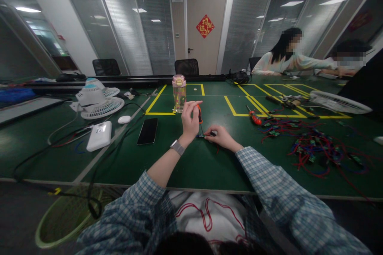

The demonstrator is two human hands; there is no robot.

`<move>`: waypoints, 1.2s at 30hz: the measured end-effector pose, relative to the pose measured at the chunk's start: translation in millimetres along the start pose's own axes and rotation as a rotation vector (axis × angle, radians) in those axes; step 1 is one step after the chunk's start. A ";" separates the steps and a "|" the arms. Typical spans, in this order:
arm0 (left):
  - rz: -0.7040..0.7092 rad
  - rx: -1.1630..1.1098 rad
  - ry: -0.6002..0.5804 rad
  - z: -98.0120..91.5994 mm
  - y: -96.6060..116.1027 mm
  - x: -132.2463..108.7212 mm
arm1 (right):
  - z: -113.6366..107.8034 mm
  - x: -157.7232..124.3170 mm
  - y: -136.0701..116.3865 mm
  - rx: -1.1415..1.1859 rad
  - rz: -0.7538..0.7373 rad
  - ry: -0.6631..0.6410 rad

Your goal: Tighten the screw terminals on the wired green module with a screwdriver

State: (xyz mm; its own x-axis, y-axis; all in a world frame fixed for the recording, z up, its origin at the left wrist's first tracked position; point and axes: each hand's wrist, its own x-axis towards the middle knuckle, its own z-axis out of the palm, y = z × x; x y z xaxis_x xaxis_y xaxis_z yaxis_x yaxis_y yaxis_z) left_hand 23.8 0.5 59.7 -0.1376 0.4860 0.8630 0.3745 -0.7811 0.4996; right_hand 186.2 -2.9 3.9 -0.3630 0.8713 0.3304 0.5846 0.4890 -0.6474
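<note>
My left hand [189, 122], with a watch on its wrist, is closed on a screwdriver [200, 114] with an orange and black handle. The screwdriver stands nearly upright, and its thin shaft reaches down to a small circuit board [200, 136] on the green table. From the other side my right hand [222, 138] pinches the board's right end, where something dark shows at the fingertips. A short red wire [217, 150] hangs below the right hand. The exact contact between screwdriver tip and board is too small to make out.
Beyond my left hand stands a clear bottle [178, 95]. A phone [147, 131], a white power bank [99, 136] and white fans [100, 103] lie left. At right are another red screwdriver [255, 117] and a heap of wired boards [317, 147]. Two people sit at the far right.
</note>
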 end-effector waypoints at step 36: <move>0.007 0.052 0.050 0.5 2.4 0.2 | -1.6 0.2 0.2 -0.001 -0.018 -0.003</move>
State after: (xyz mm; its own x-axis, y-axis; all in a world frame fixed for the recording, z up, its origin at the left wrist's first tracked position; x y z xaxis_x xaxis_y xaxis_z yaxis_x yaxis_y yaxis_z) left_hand 25.1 -1.1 61.0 -0.1796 0.4595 0.8698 0.4221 -0.7627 0.4901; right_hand 187.5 -2.6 4.9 -0.3755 0.8623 0.3399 0.5784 0.5045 -0.6410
